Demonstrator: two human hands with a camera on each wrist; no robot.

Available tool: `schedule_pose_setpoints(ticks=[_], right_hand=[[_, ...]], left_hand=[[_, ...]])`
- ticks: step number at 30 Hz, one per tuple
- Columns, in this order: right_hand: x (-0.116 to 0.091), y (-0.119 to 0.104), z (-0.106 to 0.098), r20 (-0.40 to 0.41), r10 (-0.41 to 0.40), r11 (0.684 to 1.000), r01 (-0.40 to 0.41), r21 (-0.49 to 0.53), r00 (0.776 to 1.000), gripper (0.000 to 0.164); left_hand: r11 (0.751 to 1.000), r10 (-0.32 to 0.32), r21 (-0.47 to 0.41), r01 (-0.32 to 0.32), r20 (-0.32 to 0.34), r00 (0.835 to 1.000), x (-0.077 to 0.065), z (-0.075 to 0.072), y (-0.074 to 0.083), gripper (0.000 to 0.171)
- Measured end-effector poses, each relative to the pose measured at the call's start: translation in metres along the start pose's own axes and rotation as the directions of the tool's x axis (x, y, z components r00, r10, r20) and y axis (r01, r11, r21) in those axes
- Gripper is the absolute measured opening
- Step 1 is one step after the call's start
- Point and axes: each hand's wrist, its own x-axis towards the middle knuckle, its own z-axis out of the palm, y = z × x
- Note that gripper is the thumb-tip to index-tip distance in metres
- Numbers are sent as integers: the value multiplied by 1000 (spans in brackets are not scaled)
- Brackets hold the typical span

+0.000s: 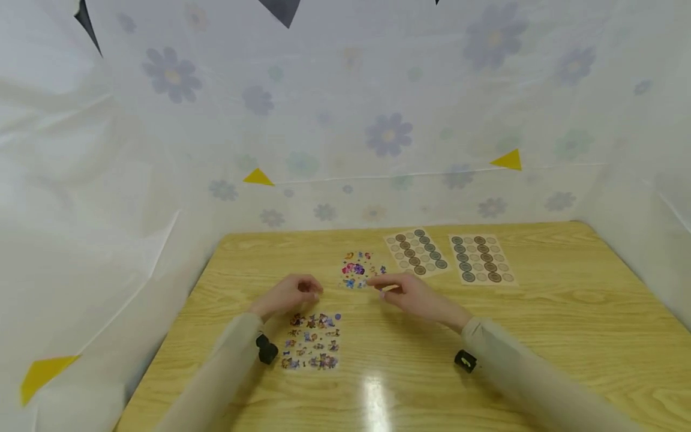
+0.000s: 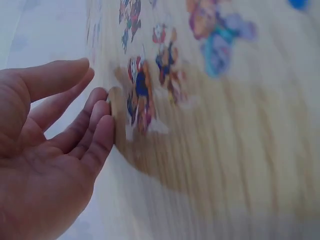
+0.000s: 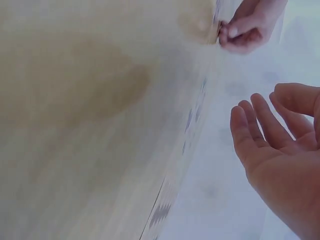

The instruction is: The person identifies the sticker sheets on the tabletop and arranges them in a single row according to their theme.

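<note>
My left hand is just past the upper left corner of a clear sticker sheet printed with small cartoon animals. In the left wrist view its fingers are gently bent, the lower fingertips right at the wood surface, and the palm is empty. My right hand reaches inward from the right, overlapping the lower right part of a second clear sheet with colourful cartoon figures. The right wrist view has the fingers of this hand loosely extended with nothing between them.
Two paper sheets of round coin-like stickers, one tilted and one straighter, lie at the back right of the wooden table. White flowered curtains enclose the back and sides.
</note>
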Motion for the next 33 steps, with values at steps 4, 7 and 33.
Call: schedule_pose_setpoints(ticks=[4, 7, 33], right_hand=[[15, 16, -22, -50, 23, 997, -27, -69, 998, 39], [24, 26, -35, -82, 72, 989, -82, -124, 994, 38], [80, 74, -43, -112, 166, 938, -191, -289, 980, 50]], left_hand=[[1000, 12, -1, -12, -65, 998, 15, 9, 5, 17], [1000, 4, -1, -4, -124, 992, 24, 17, 13, 18], [988, -144, 13, 153, -271, 952, 36, 37, 37, 21]])
